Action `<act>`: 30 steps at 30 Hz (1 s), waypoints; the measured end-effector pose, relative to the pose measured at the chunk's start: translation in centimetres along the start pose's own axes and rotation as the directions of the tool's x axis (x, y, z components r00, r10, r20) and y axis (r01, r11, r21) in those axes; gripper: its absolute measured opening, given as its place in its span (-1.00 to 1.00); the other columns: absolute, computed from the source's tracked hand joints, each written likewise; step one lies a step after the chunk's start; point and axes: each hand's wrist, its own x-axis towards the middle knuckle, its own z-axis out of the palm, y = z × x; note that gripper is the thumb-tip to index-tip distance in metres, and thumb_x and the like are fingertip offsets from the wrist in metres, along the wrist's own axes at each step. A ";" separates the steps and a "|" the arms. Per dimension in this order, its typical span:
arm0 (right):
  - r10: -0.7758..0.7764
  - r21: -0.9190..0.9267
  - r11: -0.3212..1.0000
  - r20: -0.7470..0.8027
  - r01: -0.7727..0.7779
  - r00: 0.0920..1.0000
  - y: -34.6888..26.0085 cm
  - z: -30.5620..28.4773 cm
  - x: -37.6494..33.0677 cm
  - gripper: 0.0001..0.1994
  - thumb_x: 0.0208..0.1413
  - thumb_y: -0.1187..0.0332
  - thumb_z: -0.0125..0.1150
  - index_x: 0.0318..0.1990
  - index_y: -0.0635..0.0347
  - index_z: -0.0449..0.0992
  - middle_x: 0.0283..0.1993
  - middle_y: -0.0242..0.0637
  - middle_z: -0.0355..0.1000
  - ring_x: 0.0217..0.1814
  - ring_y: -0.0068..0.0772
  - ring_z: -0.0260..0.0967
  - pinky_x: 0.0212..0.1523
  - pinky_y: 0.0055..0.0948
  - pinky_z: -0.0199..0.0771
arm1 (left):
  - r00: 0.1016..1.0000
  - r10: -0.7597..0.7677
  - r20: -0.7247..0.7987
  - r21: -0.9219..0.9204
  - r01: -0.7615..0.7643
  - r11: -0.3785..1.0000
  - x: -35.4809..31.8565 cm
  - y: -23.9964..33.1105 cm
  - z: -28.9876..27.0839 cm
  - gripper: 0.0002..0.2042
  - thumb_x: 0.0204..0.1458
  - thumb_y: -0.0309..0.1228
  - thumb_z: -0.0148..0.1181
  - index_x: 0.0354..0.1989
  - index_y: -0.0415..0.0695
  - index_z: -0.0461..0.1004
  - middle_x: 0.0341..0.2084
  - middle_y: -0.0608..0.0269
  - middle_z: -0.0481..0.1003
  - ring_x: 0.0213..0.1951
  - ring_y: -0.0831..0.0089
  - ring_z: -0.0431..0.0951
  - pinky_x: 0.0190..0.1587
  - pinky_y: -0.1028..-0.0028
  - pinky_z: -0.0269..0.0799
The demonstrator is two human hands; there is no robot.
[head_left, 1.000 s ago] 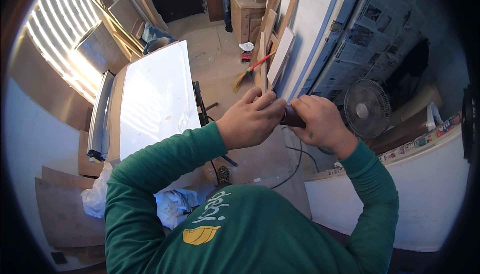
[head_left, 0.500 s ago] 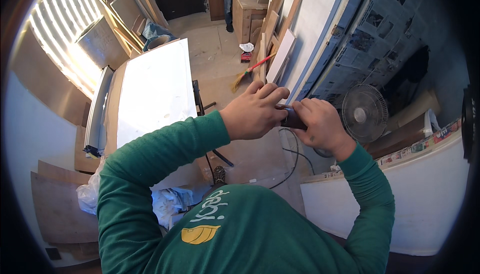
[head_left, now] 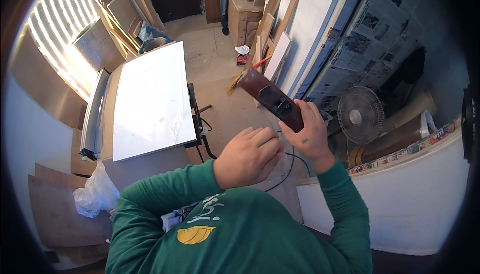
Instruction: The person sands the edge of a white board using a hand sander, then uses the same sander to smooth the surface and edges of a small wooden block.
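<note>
A dark reddish-brown wooden hand plane (head_left: 260,90) is held up in the air, slanting from upper left to lower right. Around its near end wraps my right hand (head_left: 311,136), with the thumb on one side and the fingers on the other. A dark recessed opening with a metal-looking part shows midway along the plane. My left hand (head_left: 250,155) is lower and nearer my body, apart from the plane. Its fingers are curled in, and whatever they may hold is hidden.
To the left, a white board (head_left: 150,99) lies on a work stand. A standing fan (head_left: 357,116) is at the right, beside a newspaper-covered wall. Wooden boards (head_left: 285,19) lean on the wall ahead near a broom (head_left: 233,84). Another person (head_left: 227,4) stands far back.
My left hand has come away from the plane and dropped toward my body. The plane has turned in my right hand, bringing its long face and opening into sight.
</note>
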 end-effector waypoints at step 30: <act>0.293 0.373 0.889 -0.016 -0.266 0.956 -1.0 4.3 1.7 -0.58 -0.05 0.39 0.47 -0.08 0.29 0.40 -0.15 -0.14 0.41 -0.18 -0.22 0.46 -0.15 -0.28 0.49 | 0.946 -0.313 0.080 0.234 0.288 0.929 2.8 -3.0 -0.5 -0.33 0.16 0.18 0.19 0.27 -0.07 0.40 -0.73 0.17 0.48 -0.66 0.13 0.57 -0.58 0.24 0.43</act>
